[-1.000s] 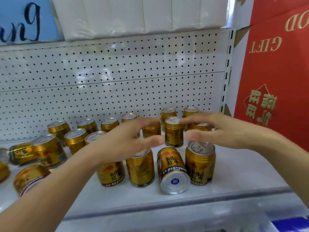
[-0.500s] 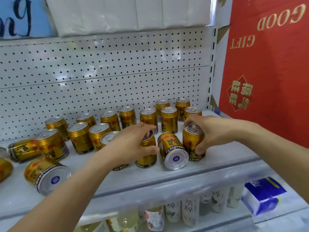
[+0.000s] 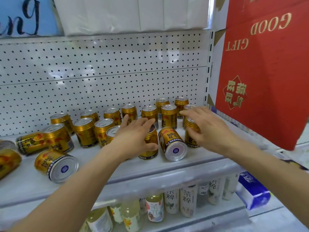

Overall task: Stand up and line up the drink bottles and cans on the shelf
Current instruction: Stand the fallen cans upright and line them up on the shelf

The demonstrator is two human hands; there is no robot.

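Note:
Gold Red Bull cans crowd the white shelf (image 3: 192, 164). My left hand (image 3: 133, 138) grips an upright can (image 3: 150, 148) in the front row, fingers over its top and thumb round its side. Right of it a can (image 3: 172, 143) lies on its side, silver bottom towards me. My right hand (image 3: 209, 129) hovers with fingers stretched over the upright front right can (image 3: 191, 139), touching it and partly hiding it. Several upright cans (image 3: 168, 114) stand in rows behind. At the left, three cans lie on their sides (image 3: 56, 164), (image 3: 30, 143), (image 3: 8, 161).
A white pegboard wall (image 3: 100, 72) backs the shelf. A red gift box (image 3: 267, 72) leans at the right end. White packs (image 3: 133, 14) sit on the shelf above. Below are tea bottles (image 3: 187, 200) and a blue tissue pack (image 3: 254, 191).
My right hand's fingers have loosened and straightened over the front right can it gripped half a second ago. My left hand still holds its can. The lying can between them has not moved.

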